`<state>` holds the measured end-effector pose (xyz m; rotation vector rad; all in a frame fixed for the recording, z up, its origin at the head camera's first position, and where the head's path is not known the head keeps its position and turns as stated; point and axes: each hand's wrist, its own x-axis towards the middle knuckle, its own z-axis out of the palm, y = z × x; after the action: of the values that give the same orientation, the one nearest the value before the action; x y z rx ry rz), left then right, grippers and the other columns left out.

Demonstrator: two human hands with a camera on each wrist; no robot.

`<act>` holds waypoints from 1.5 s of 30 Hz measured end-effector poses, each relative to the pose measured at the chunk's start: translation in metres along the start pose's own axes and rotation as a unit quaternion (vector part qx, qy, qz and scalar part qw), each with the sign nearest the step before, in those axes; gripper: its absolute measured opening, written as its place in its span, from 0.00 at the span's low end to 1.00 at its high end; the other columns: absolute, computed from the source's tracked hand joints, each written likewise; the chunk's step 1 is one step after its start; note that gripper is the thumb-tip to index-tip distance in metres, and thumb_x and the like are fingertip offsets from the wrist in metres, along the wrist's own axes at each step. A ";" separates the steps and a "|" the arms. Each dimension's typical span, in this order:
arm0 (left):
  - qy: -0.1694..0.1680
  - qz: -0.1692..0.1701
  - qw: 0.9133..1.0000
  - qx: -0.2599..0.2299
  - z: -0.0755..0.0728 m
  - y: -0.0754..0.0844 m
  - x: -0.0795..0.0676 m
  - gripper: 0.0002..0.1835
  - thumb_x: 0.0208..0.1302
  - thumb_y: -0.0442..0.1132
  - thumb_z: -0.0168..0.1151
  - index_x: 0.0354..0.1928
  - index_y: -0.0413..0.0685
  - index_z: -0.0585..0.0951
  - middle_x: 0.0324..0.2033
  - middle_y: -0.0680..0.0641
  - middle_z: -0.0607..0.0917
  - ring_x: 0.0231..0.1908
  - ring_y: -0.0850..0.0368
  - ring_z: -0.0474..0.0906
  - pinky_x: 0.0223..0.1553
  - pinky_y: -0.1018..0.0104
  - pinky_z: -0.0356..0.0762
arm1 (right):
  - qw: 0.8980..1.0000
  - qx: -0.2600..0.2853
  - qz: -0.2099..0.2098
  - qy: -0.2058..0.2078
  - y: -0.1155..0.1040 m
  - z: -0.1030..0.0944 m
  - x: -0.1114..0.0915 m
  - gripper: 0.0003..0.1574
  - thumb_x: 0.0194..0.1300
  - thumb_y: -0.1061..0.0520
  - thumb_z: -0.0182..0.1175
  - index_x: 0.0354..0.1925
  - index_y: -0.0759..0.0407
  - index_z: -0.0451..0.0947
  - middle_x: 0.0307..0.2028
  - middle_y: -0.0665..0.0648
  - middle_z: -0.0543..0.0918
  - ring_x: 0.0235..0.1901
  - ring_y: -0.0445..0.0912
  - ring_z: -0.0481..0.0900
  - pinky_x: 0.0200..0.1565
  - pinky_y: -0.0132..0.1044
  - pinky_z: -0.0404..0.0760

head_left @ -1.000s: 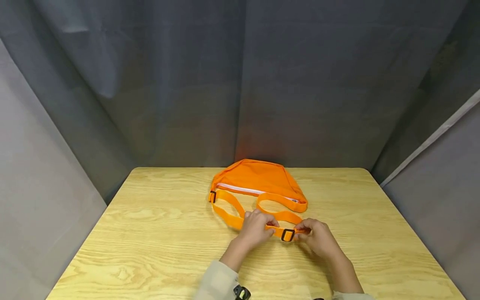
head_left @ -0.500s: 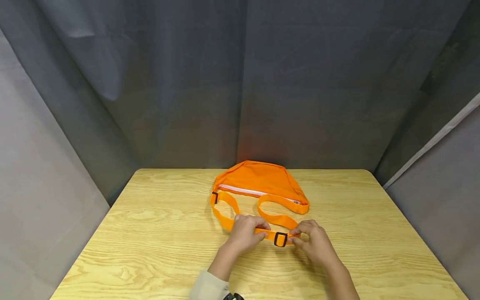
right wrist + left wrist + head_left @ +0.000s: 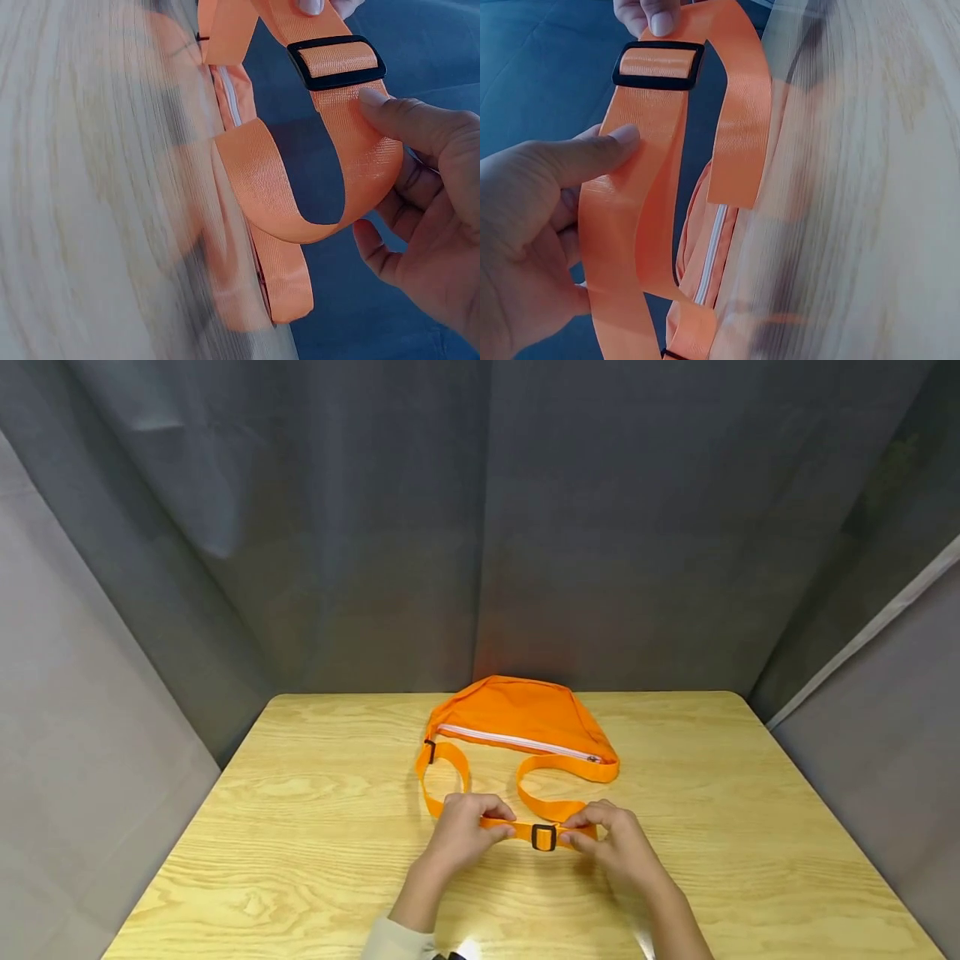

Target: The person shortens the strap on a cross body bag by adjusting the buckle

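An orange waist bag [image 3: 517, 714] with a white zipper [image 3: 517, 743] lies at the back of the table, its orange strap [image 3: 739, 120] looping toward the front. My left hand [image 3: 461, 833] pinches the strap left of a black slider buckle [image 3: 543, 837], thumb on top in the left wrist view. On the buckle's other side my right hand [image 3: 615, 842] pinches the strap right beside it, thumb close to the frame [image 3: 337, 61] in the right wrist view. Strap and buckle are stretched between the two hands, and webbing runs through the buckle.
A wooden table [image 3: 300, 827] spreads under everything. Grey curtains [image 3: 480, 527] hang right behind its back edge, and pale panels [image 3: 67, 735] flank both sides. A second black buckle [image 3: 430, 752] sits at the bag's left end.
Both hands have shifted left, the left hand more, so a longer stretch of strap shows between it and the buckle. The buckle has moved left with them; the bag stays in place.
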<state>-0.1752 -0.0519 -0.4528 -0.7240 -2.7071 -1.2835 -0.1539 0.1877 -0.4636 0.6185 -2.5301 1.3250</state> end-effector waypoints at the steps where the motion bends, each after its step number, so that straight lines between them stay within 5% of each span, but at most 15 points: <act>1: 0.001 -0.003 1.000 -0.003 -0.002 -0.001 -0.001 0.04 0.52 0.39 0.70 0.29 0.56 0.84 0.26 0.65 0.82 0.31 0.68 0.76 0.54 0.53 0.58 | 1.000 0.005 0.003 -0.004 -0.002 0.001 0.001 0.09 0.47 0.65 0.71 0.27 0.54 0.83 0.28 0.42 0.79 0.32 0.41 0.75 0.36 0.42 0.77; 11: 0.013 -0.003 1.000 0.006 -0.012 -0.008 -0.015 0.05 0.50 0.37 0.71 0.29 0.54 0.84 0.26 0.64 0.82 0.29 0.70 0.76 0.51 0.54 0.64 | 0.999 0.040 0.015 -0.028 -0.010 0.016 0.004 0.05 0.51 0.61 0.70 0.28 0.54 0.83 0.29 0.44 0.81 0.32 0.42 0.77 0.35 0.41 0.78; 17: 0.021 0.036 0.998 0.044 -0.009 -0.003 -0.024 0.13 0.47 0.38 0.74 0.38 0.50 0.84 0.34 0.59 0.84 0.37 0.64 0.79 0.45 0.60 0.72 | 0.998 0.057 0.016 -0.033 -0.014 0.017 0.001 0.04 0.53 0.61 0.68 0.29 0.54 0.83 0.29 0.46 0.83 0.32 0.41 0.79 0.36 0.40 0.78; 24: 0.018 0.106 0.991 0.085 -0.001 0.003 -0.027 0.32 0.39 0.46 0.78 0.52 0.53 0.79 0.46 0.59 0.81 0.47 0.64 0.75 0.52 0.54 0.64 | 0.998 0.062 -0.003 -0.024 -0.034 0.015 0.002 0.06 0.52 0.67 0.67 0.30 0.59 0.83 0.29 0.52 0.84 0.32 0.42 0.78 0.37 0.44 0.78; 31: 0.050 0.139 0.981 0.126 0.005 -0.005 -0.024 0.32 0.35 0.45 0.80 0.48 0.54 0.79 0.43 0.59 0.81 0.45 0.64 0.75 0.50 0.59 0.64 | 0.997 0.076 0.004 -0.025 -0.057 0.010 0.005 0.05 0.52 0.70 0.66 0.30 0.65 0.82 0.29 0.57 0.83 0.32 0.44 0.79 0.38 0.46 0.78; 39: 0.111 0.190 0.972 0.079 0.014 -0.012 -0.020 0.26 0.32 0.40 0.80 0.39 0.53 0.79 0.37 0.60 0.82 0.40 0.66 0.75 0.46 0.59 0.65 | 0.996 0.087 -0.013 -0.016 -0.054 0.013 0.006 0.05 0.51 0.71 0.66 0.29 0.65 0.82 0.29 0.57 0.84 0.32 0.44 0.79 0.38 0.44 0.78; 45: 0.118 0.195 0.970 0.089 0.015 -0.011 -0.020 0.28 0.29 0.40 0.81 0.39 0.53 0.79 0.36 0.60 0.81 0.39 0.65 0.75 0.45 0.60 0.65 | 0.996 0.089 -0.005 -0.019 -0.052 0.014 0.007 0.06 0.51 0.71 0.66 0.29 0.64 0.82 0.29 0.57 0.84 0.33 0.44 0.79 0.39 0.48 0.77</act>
<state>-0.1607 -0.0546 -0.4755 -0.9517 -2.3035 -0.9524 -0.1361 0.1479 -0.4310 0.6970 -2.4521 1.5622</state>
